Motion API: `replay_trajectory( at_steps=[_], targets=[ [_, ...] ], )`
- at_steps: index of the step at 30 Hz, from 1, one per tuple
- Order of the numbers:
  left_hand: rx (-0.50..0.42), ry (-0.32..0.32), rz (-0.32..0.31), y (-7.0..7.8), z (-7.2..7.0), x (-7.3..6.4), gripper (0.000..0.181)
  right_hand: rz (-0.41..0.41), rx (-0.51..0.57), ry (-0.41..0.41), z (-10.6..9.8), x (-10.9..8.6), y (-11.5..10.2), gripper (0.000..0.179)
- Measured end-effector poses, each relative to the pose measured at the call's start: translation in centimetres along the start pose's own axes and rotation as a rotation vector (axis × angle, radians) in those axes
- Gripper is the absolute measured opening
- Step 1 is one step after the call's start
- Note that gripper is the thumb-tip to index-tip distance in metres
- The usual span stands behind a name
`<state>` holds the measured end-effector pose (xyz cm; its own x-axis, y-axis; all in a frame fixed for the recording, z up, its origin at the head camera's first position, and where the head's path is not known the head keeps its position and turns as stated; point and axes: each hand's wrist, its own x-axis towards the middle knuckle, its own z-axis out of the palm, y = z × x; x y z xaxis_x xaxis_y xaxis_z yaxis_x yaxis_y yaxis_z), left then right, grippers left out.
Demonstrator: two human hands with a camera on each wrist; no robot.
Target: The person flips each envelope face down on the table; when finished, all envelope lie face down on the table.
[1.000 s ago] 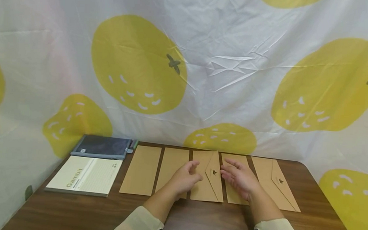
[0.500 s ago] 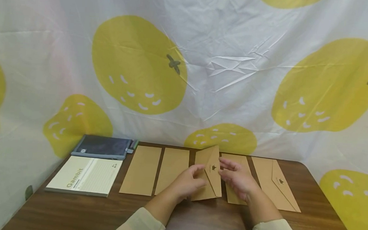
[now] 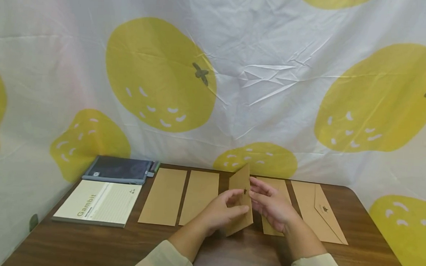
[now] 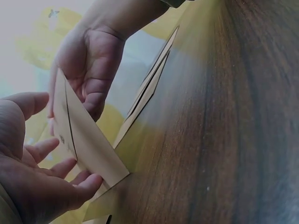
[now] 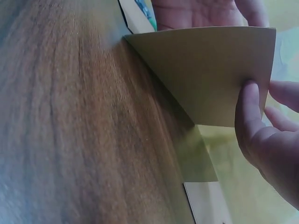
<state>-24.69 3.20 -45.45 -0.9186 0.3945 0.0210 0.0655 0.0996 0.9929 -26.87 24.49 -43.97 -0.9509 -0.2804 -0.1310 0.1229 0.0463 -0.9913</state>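
Note:
A kraft-paper envelope (image 3: 237,180) with a small crown print stands tilted up on its edge in the middle of the row. My right hand (image 3: 274,202) pinches its right edge; in the right wrist view the thumb (image 5: 251,100) presses the plain side and the fingers lie behind. On the flap side is my left hand (image 3: 216,213), its fingers spread and loosely bent. The left wrist view has those fingertips (image 4: 93,181) right at the envelope's flap side. Another kraft envelope (image 3: 280,186) lies flat, partly hidden behind my right hand.
Two plain-side-up envelopes (image 3: 163,196) lie left of my hands. A flap-side-up envelope (image 3: 315,210) is at the far right. A cream notebook (image 3: 101,203) and a dark zip pouch (image 3: 120,169) occupy the left of the wooden table (image 3: 84,246). A lemon-print curtain (image 3: 264,111) hangs behind.
The middle envelope lay flat; its right edge has been lifted by my right hand, and it now stands steeply, turned toward the left hand. My left hand has moved slightly right.

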Motion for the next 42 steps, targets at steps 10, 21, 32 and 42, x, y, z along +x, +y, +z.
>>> replay_trajectory(
  at_steps=[10,21,32,42],
  targets=[
    [-0.051,-0.014,-0.025,0.5,0.2,-0.2,0.064,0.004,0.023,-0.027,0.8,-0.4,-0.5,0.069],
    [-0.02,0.025,0.046,1.0,0.4,-0.3,0.062,-0.003,0.006,-0.063,1.3,-0.6,-0.7,0.071],
    [-0.202,0.007,0.035,1.1,0.5,0.0,0.062,0.017,0.004,-0.077,1.4,-0.4,-0.1,0.068],
    [-0.177,0.082,0.021,1.3,0.0,-0.1,0.068,0.036,-0.039,-0.075,1.2,-0.3,0.5,0.07]
  ],
)
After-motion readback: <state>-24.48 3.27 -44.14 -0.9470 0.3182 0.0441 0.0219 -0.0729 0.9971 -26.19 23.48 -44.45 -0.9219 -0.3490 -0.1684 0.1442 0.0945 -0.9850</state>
